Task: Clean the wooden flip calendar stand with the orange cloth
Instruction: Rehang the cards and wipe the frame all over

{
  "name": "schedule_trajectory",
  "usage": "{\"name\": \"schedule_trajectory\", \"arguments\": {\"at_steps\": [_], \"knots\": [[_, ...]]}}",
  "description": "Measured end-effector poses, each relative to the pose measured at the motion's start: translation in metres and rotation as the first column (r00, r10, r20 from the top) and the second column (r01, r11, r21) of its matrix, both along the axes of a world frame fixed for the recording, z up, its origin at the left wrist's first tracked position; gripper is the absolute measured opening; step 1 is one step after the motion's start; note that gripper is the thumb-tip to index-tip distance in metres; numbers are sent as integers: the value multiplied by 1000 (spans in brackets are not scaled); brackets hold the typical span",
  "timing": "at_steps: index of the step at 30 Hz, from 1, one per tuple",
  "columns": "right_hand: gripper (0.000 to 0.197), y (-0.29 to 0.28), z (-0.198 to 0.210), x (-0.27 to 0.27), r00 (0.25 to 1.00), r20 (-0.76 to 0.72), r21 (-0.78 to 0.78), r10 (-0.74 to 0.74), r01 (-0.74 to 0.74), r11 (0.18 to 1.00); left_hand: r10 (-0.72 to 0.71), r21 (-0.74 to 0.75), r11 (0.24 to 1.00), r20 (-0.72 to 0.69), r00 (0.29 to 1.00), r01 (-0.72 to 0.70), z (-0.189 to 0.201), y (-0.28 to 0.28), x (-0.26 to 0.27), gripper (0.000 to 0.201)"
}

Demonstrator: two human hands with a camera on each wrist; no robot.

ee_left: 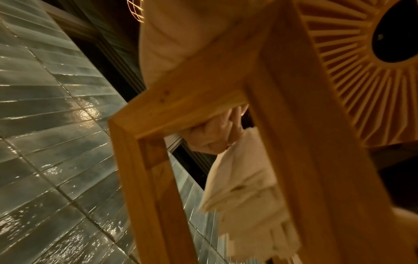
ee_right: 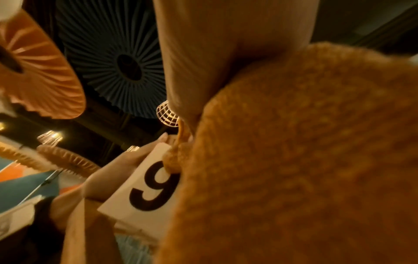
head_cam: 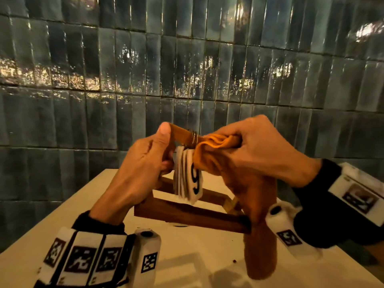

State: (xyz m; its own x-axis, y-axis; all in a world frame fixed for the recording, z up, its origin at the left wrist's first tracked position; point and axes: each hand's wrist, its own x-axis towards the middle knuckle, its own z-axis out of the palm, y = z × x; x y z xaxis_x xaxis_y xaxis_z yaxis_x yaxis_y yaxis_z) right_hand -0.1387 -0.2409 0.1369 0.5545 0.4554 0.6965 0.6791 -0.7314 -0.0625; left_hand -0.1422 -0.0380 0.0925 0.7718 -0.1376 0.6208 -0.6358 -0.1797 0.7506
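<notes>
A person holds a wooden flip calendar stand (head_cam: 187, 210) tilted up off a pale table (head_cam: 116, 196), in front of a wall of glossy dark green tiles (head_cam: 187, 59). Every place below is given relative to the stand.

At the stand's left end, the left hand (head_cam: 141, 163) grips the upright post. Its thumb lies along the top corner and its fingers curl around the wood. A black sleeve and a white wristband printed with square black-and-white markers (head_cam: 83, 258) sit below and left of the stand, near the bottom edge of the head view.

Along the stand's top bar hang metal rings (head_cam: 194, 138). White number cards (head_cam: 188, 179) dangle from these rings, inside the frame; the front card shows a black 9. From the left wrist view, the frame fills the middle of the picture and the cards hang behind it, blurred.

Just right of the rings, an orange cloth (head_cam: 245, 183) is bunched over the top bar. The right hand (head_cam: 259, 150) pinches this cloth against the bar, fingers curled over it from above. The rest of the cloth hangs down across the stand's right end and reaches the table. From the right wrist view, fuzzy orange fabric covers most of the picture, with the 9 card just left of it.

Right of the stand, the right wrist wears a black sleeve and a marked band (head_cam: 357, 194).
</notes>
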Motion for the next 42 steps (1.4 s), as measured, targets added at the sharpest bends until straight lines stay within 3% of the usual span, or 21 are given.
{"name": "schedule_trajectory", "arguments": {"at_steps": [4, 6, 8, 10, 12, 14, 17, 21, 25, 27, 32, 35, 38, 42], "knots": [[24, -32, 1, -4, 986, -146, 51, -79, 87, 995, -52, -81, 995, -16, 999, 51, 1, 13, 3, 52], [19, -34, 1, -5, 980, -177, 77, -92, 107, 991, -50, -63, 997, 7, 999, 50, -1, 8, 5, 52], [13, -19, 0, -6, 983, -177, 92, -44, 61, 994, -39, -12, 999, 32, 999, 40, -7, -2, 6, 54], [20, 0, 0, -3, 991, -133, 79, 32, -22, 997, -48, 34, 998, 59, 997, 46, -15, -10, 10, 58], [23, 13, 1, -1, 993, -88, 80, 82, -75, 994, -42, -3, 999, 74, 996, 43, -18, -11, 13, 55], [13, 12, 0, 4, 991, -66, 74, 115, -110, 991, -35, -57, 997, 118, 992, 42, -16, -4, 11, 48], [23, -6, -5, 11, 996, -84, 53, 43, -39, 998, -30, -117, 991, 237, 971, 59, -15, 9, 11, 44], [23, -14, -7, 16, 992, -127, 23, -25, 28, 999, -35, -89, 993, 351, 936, 71, -20, 16, 19, 39], [21, -1, 4, 6, 991, -36, 238, 129, -117, 964, 51, 10, 998, 484, 874, -64, -25, 17, 31, 47], [21, 16, 10, -2, 971, -29, 250, 237, -222, 942, 95, 109, 978, 531, 842, -179, -27, 18, 36, 53], [22, 45, 15, 1, 917, -250, 147, 311, -281, 948, 56, 178, 957, 661, 749, -229, -26, 16, 34, 38], [30, 20, 16, 10, 921, -323, 104, 219, -195, 975, 35, 185, 960, 666, 745, -210, -20, 24, 23, 47], [38, -7, 13, 16, 913, -377, 127, 155, -115, 985, 55, 149, 966, 677, 734, -210, -16, 30, 18, 39], [29, -6, 8, 14, 851, -472, 182, 228, -159, 970, 3, 209, 962, 632, 775, -174, -19, 16, 21, 40]]}}
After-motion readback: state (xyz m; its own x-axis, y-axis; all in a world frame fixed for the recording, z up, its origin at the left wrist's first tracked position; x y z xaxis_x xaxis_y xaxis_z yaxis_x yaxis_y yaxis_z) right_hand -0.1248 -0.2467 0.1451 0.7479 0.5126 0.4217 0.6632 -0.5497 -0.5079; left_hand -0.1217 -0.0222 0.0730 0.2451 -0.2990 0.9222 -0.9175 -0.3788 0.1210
